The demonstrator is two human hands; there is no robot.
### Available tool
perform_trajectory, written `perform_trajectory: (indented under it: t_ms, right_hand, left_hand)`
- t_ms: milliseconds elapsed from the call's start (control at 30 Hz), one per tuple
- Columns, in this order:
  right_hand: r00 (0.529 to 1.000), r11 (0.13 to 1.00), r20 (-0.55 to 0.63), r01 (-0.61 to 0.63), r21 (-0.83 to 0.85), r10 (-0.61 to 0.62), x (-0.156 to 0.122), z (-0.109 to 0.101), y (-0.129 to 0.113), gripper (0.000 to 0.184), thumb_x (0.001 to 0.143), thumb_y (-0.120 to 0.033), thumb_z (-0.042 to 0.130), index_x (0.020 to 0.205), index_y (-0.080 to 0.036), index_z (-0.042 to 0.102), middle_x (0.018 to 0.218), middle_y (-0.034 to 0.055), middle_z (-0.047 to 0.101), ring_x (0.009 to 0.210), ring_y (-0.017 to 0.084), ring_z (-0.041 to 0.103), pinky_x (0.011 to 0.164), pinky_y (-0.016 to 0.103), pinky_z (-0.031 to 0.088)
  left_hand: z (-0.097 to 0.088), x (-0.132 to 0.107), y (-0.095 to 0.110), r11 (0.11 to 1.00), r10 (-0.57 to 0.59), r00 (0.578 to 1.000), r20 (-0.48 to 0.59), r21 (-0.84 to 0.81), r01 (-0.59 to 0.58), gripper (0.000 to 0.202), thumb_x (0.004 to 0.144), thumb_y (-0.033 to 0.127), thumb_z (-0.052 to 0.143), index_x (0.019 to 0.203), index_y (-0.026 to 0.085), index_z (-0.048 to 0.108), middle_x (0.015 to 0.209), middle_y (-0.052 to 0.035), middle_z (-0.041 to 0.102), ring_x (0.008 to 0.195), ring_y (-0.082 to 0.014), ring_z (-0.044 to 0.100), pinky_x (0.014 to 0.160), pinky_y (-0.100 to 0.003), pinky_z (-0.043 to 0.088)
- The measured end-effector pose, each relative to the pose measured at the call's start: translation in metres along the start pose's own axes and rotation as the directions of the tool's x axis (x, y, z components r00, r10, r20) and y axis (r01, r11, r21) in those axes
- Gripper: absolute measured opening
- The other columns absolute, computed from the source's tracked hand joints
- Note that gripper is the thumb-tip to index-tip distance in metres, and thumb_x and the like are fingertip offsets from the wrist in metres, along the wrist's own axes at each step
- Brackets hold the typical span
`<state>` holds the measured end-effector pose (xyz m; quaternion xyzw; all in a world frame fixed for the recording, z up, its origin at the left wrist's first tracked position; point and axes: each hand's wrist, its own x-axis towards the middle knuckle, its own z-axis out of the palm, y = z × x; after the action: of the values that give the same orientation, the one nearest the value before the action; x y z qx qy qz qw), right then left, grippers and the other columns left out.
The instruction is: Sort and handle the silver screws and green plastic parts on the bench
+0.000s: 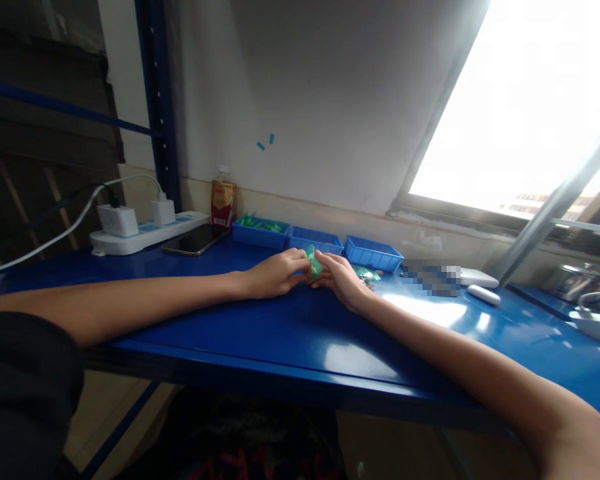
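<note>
Both hands meet over the blue table (pixel 280 340), pinching a small green plastic piece (pixel 313 263) between them. My left hand (pixel 279 272) is closed on its left side, thumb and fingers pressed together. From the right, my right hand (pixel 344 279) grips the same piece with its fingers bent over it. The fingers hide part of its shape, so I cannot tell its exact kind. Just beyond the right hand lie a green-and-clear scrap (pixel 367 273) and some small bits, partly covered by that hand.
Blue bins stand along the wall: the left bin (pixel 260 235) holds green pieces, beside a middle bin (pixel 316 239) and a right bin (pixel 374 253). Leftward are a phone (pixel 197 240), power strip (pixel 150 233) and drink bottle (pixel 223 199). White devices (pixel 480 278) lie rightward.
</note>
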<state>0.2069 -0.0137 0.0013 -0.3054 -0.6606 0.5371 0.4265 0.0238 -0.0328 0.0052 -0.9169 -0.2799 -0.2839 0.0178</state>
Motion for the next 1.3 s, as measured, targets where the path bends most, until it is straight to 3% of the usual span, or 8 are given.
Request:
perform_trajectory:
  t_ms: [267,400,533,767,867,1000,1133,1300]
  right_hand:
    - [0.917,0.823,-0.235,0.149,-0.548,-0.322,0.002,-0.004,0.006,0.029,0.079,-0.031,0.055,0.105,-0.020,0.051,0.067,-0.0039,0.055,0.061,0.014,0.052,0.063,0.028,0.043]
    - [0.866,0.649,-0.044,0.339,-0.681,-0.498,-0.003,-0.001,0.004,0.011,0.083,-0.026,0.050,0.093,-0.021,0.052,0.077,0.0007,0.060,0.070,0.017,0.057,0.067,0.031,0.045]
    - [0.763,0.434,0.099,0.464,-0.773,-0.639,-0.009,0.003,0.002,0.013,0.077,-0.017,0.055,0.088,-0.021,0.058,0.113,0.0095,0.050,0.110,0.025,0.047,0.093,0.043,0.042]
    - [0.824,0.339,0.096,0.333,-0.880,-0.559,-0.011,0.003,0.006,0.032,0.077,-0.018,0.057,0.108,-0.026,0.060,0.123,0.0109,0.034,0.119,0.031,0.034,0.101,0.054,0.035]
    - [0.811,0.346,0.041,0.294,-0.891,-0.583,-0.008,0.003,0.007,0.030,0.079,-0.027,0.058,0.109,-0.022,0.059,0.123,0.0126,0.032,0.118,0.031,0.035,0.101,0.056,0.033]
    - [0.830,0.472,-0.056,0.259,-0.842,-0.556,-0.007,0.002,0.003,0.033,0.084,-0.046,0.053,0.101,-0.018,0.061,0.112,0.0118,0.039,0.111,0.028,0.042,0.100,0.049,0.037]
    - [0.885,0.625,-0.076,0.261,-0.736,-0.460,-0.006,0.001,-0.003,0.046,0.089,-0.057,0.038,0.074,-0.018,0.057,0.091,0.0063,0.046,0.091,0.020,0.051,0.088,0.037,0.044]
    - [0.901,0.595,-0.002,0.284,-0.752,-0.433,-0.004,-0.001,-0.004,0.042,0.086,-0.054,0.047,0.062,-0.020,0.044,0.070,-0.0002,0.046,0.066,0.014,0.047,0.062,0.027,0.039]
  left_hand:
    - [0.002,0.005,-0.005,0.948,-0.231,0.971,0.067,-0.207,0.240,0.039,0.089,0.047,0.043,0.085,0.014,0.064,0.079,-0.0047,0.062,0.075,-0.0177,0.055,0.073,-0.028,0.041]
    - [0.002,0.008,-0.011,0.754,-0.416,0.904,0.097,-0.519,0.402,0.070,0.089,0.065,0.019,0.080,0.012,0.065,0.069,-0.0057,0.061,0.065,-0.0164,0.053,0.062,-0.027,0.039]
    - [0.002,0.009,-0.014,0.651,-0.491,0.866,0.098,-0.618,0.440,0.055,0.083,0.064,0.042,0.073,0.013,0.060,0.063,-0.0024,0.056,0.057,-0.0123,0.047,0.053,-0.024,0.033]
    - [0.004,0.008,-0.019,0.516,-0.598,0.801,0.027,-0.752,0.410,0.036,0.078,0.048,0.062,0.088,0.014,0.054,0.059,0.0042,0.046,0.051,-0.0076,0.040,0.047,-0.019,0.028]
    - [0.007,0.008,-0.022,0.567,-0.623,0.776,-0.092,-0.737,0.368,0.032,0.081,0.046,0.059,0.092,0.017,0.050,0.061,0.0045,0.046,0.052,-0.0080,0.043,0.048,-0.019,0.031]
    - [0.007,0.006,-0.016,0.776,-0.474,0.851,-0.227,-0.564,0.281,0.032,0.081,0.046,0.059,0.094,0.019,0.050,0.072,0.0022,0.051,0.061,-0.0105,0.050,0.055,-0.021,0.039]
    - [0.003,0.001,-0.006,0.941,-0.256,0.954,-0.155,-0.265,0.209,0.030,0.082,0.042,0.059,0.099,0.019,0.050,0.086,-0.0018,0.055,0.073,-0.0143,0.053,0.060,-0.024,0.041]
    - [0.003,-0.001,-0.005,0.985,-0.138,0.988,-0.062,-0.111,0.131,0.033,0.082,0.042,0.059,0.102,0.017,0.048,0.093,-0.0044,0.054,0.080,-0.0173,0.053,0.069,-0.028,0.043]
